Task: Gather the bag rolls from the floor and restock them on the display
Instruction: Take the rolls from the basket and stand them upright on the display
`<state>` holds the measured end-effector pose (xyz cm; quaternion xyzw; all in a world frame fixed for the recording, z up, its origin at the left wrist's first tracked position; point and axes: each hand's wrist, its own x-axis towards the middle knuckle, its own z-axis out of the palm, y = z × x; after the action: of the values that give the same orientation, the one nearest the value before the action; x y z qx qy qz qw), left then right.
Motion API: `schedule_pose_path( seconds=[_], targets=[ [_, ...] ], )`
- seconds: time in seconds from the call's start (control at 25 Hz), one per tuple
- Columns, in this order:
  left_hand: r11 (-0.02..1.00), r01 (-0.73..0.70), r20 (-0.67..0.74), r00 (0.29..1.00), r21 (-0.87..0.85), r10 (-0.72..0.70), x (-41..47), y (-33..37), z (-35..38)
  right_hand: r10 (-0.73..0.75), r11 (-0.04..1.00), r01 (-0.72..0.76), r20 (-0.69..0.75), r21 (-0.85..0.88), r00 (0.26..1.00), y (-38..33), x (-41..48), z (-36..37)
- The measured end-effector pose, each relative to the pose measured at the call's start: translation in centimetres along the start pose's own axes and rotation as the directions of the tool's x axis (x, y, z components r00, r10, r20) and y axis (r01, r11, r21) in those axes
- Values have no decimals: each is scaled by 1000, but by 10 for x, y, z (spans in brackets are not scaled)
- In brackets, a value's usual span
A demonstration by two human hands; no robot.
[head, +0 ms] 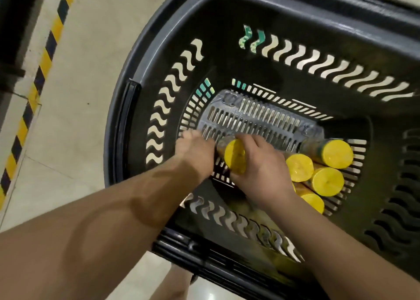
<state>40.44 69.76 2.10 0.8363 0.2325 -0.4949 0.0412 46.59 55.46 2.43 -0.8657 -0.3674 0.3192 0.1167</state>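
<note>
Down in the deep black slotted plastic basket [227, 18], four yellow-capped bag rolls [327, 181] lay stacked against its right wall. Our right hand [261, 163] curled its fingers over a fifth yellow-ended cylindrical roll [235, 159] near the basket floor; our left hand [195, 150] lay against its left side, the grip too blurred for us to tell. Held only near one end, that roll could have slipped or knocked the stack loose, we judged. Its long axis ran away from us, yellow cap facing the camera.
</note>
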Motion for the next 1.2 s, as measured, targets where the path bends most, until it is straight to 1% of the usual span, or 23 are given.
schedule_pose_path(
  seconds=[0.12,0.2,0.24,0.36,0.44,0.52,0.56,0.72,0.8,0.88,0.92,1.0,1.08,1.2],
  targets=[
    [995,34,50,998,95,-39,23,11,21,52,998,-49,-73,44,996,13,-7,-14],
    [991,24,31,999,134,-29,30,10,28,71,995,-64,-93,76,993,20,-9,-21],
    [994,18,2,1000,110,-18,29,9,27,72,994,-63,-95,92,993,24,-10,-24],
    [995,-9,-142,990,-101,-5,7,2,9,86,982,-70,-85,175,993,32,-18,-44],
    [958,-86,-275,961,-275,8,-20,-8,-12,80,969,-55,-93,240,992,26,-30,-72],
    [867,-204,-384,923,-454,16,-60,-17,-43,57,957,-24,-105,288,993,12,-44,-112],
    [821,-263,-435,900,-507,20,-85,-23,-62,40,954,-4,-112,300,993,1,-53,-139],
    [654,-486,-636,771,-580,9,-214,-52,-157,11,943,50,-181,329,984,-55,-100,-274],
    [545,-566,-689,724,-619,-31,-280,-68,-203,-10,924,97,-230,370,973,-83,-127,-343],
    [446,-641,-726,687,-625,-28,-363,-86,-259,-59,903,184,-312,387,948,-118,-171,-424],
    [396,-692,-754,657,-604,-3,-406,-93,-288,-82,890,233,-366,391,927,-135,-198,-466],
    [296,-788,-819,573,-540,32,-490,-102,-341,-120,865,329,-481,379,868,-169,-249,-540],
    [185,-845,-858,513,-501,17,-560,-104,-383,-111,828,398,-579,396,808,-196,-295,-598],
    [12,-910,-910,414,-413,7,-640,-100,-428,-64,748,496,-696,441,715,-225,-355,-662]
  ],
)
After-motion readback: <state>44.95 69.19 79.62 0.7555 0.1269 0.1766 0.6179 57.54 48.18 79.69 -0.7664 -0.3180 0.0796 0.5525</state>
